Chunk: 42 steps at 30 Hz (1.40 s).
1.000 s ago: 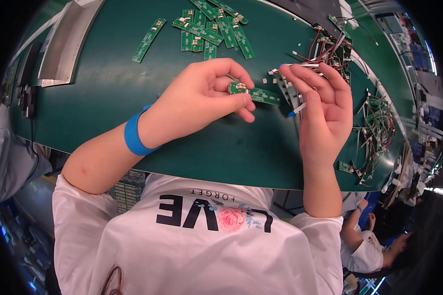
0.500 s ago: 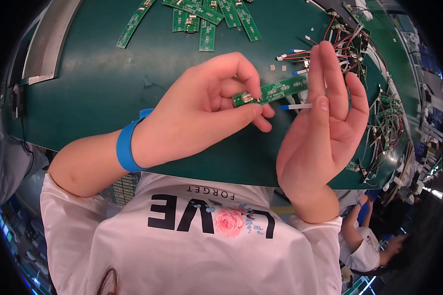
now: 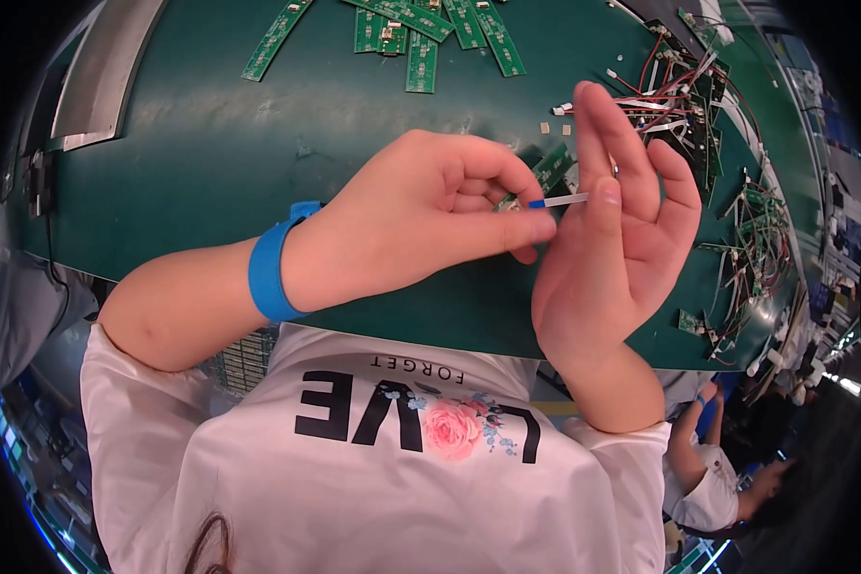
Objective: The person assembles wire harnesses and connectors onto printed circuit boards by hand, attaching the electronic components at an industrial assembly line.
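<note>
My left hand (image 3: 430, 201) has its fingers curled round one end of a narrow green circuit board (image 3: 552, 169). Most of that end is hidden behind the hand. A blue wristband (image 3: 266, 273) circles my left wrist. In my right hand (image 3: 622, 225), the thumb pinches a short white flat ribbon cable (image 3: 569, 199) against the fingers, which are otherwise stretched upward. The cable's blue tip points left, right by my left thumb and the board's held end. Whether tip and board touch, I cannot tell.
Several green boards (image 3: 422, 67) lie at the far side of the dark green table (image 3: 210, 172). Bundles of wired boards (image 3: 674, 110) and another pile (image 3: 761, 230) occupy the right. Two small tan squares (image 3: 556, 129) lie nearby. A bent metal plate (image 3: 105, 86) stands at left; a co-worker (image 3: 713, 478) is at lower right.
My left hand has moved right and turned the board more steeply upward. My right hand has shifted slightly left, so the cable's blue tip now meets the left fingers' area.
</note>
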{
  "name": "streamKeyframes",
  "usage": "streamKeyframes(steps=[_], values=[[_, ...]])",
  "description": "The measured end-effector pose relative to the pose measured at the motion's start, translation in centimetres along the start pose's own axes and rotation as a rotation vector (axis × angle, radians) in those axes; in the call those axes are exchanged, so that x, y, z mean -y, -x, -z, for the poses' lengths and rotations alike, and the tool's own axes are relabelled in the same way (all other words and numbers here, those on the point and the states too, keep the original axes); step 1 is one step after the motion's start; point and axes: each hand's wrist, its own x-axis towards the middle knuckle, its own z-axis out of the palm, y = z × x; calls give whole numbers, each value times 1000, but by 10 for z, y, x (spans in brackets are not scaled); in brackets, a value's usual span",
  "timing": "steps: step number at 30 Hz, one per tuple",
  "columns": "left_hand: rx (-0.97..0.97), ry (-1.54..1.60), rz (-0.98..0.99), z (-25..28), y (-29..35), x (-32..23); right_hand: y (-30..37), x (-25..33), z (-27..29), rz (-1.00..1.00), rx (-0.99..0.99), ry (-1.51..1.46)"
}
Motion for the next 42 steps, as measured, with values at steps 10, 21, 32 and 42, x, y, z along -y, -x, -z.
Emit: streamKeyframes(steps=[10, 21, 32, 42], values=[[43, -108, -2, 8, 6, -20, -17, 19, 26, -120, 173, 623], [55, -255, 53, 11, 8, -25, -38, 43, 43, 190, 629, 980], [73, -379, 50, 10, 9, -28, -37, 37, 46, 19, 708, 925], [34, -359, -165, 9, 9, -22, -36, 38, 46, -49, 501, 812]])
